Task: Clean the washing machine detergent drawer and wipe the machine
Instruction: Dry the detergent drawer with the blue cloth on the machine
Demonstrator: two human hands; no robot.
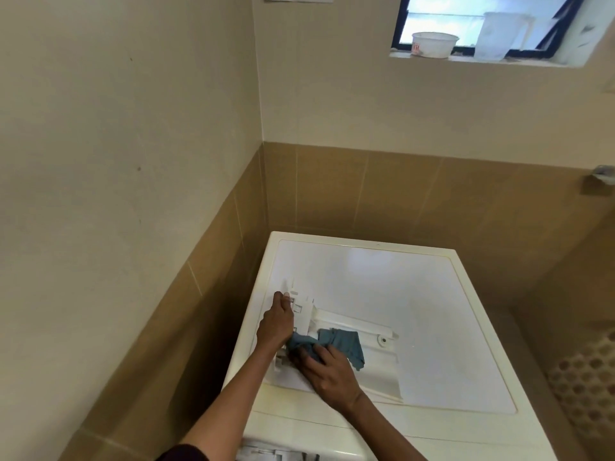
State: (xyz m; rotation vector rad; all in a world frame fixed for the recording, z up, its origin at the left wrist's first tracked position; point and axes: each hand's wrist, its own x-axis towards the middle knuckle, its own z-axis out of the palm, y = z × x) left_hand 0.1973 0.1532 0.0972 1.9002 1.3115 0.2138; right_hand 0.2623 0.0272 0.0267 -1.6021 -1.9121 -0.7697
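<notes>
The white detergent drawer (372,357) lies on top of the white washing machine (416,294), toward its front left. My left hand (276,322) grips the drawer's far left end, where several small slots show. My right hand (327,374) presses a blue-grey cloth (342,344) into the drawer's left half. Part of the cloth spreads to the right of my fingers. The drawer's compartments under the cloth and hands are hidden.
The machine stands in a corner between tan tiled walls (166,311). A window ledge high up holds a white bowl (434,44) and a translucent jug (501,34). A patterned basket (585,387) sits low at the right. The open drawer slot (276,455) shows at the bottom edge.
</notes>
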